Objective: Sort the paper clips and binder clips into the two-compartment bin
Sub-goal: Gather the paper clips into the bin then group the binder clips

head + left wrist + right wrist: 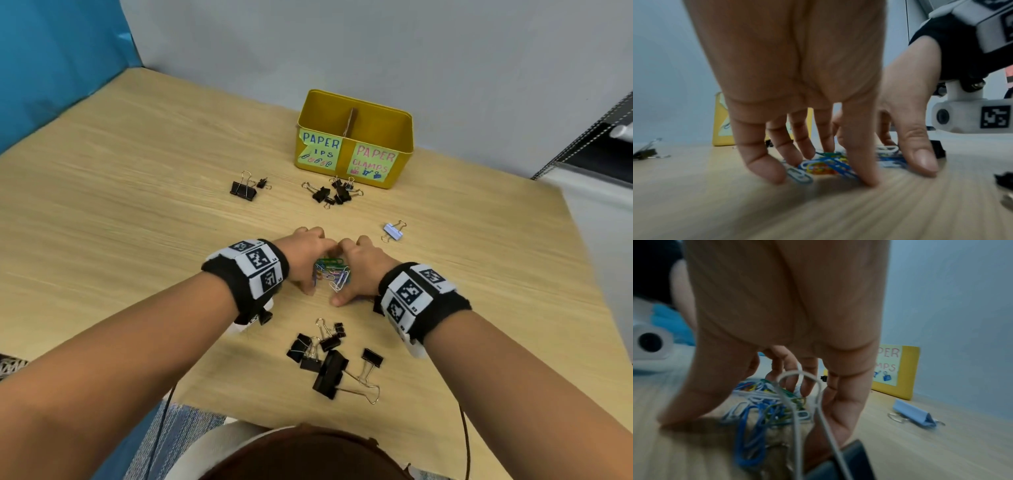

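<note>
Left hand [305, 253] and right hand [359, 270] fence one heap of coloured paper clips [334, 272], fingertips on the table [137, 205], gripping nothing. Beyond stands the bin [406, 150], two compartments. Two black binder clips [244, 190] lie far left, a tangled cluster [334, 195] lies before the bin, one blue clip [393, 231] is apart, and roughly seven near clips [325, 359] lie closest.

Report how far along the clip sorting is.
Done: nothing visibly; the yellow bin hides its floor. In hand: left hand and right hand cup the coloured paper clips on the table. Remaining: black binder clips by the bin and near the person, plus a pale blue binder clip.
</note>
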Action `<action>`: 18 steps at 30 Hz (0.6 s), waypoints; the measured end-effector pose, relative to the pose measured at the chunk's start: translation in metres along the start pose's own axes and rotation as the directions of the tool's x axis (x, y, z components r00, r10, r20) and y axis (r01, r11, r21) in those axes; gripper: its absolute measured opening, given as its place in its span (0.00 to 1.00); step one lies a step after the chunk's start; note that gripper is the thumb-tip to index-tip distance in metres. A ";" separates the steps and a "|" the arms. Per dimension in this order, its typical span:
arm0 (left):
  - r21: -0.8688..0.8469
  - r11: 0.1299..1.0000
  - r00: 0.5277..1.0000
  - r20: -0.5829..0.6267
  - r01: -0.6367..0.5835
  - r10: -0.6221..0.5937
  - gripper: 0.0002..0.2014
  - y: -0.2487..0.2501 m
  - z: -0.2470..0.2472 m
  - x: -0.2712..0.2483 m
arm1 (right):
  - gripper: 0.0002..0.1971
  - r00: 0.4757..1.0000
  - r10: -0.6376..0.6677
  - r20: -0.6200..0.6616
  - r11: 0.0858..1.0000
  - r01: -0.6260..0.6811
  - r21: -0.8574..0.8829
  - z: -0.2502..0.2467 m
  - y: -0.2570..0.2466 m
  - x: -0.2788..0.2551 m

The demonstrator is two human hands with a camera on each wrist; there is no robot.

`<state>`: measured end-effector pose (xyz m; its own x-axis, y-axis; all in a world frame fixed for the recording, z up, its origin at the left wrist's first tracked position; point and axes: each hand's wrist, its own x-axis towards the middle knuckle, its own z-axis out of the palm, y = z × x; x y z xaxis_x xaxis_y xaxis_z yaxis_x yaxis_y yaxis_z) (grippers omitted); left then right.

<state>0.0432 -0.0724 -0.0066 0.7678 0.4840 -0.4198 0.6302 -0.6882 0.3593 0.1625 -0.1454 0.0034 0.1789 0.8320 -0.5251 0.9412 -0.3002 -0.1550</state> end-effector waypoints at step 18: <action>-0.254 0.966 0.993 -0.098 0.044 -0.070 0.10 -0.015 0.001 0.012 | 0.09 0.997 -0.023 -0.072 0.901 0.052 0.431 0.002 0.012 0.023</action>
<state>0.0426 -0.0567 -0.0177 0.7291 0.5817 -0.3607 0.6716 -0.5065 0.5408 0.1770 -0.1310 -0.0125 0.1775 0.8701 -0.4598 0.7335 -0.4284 -0.5276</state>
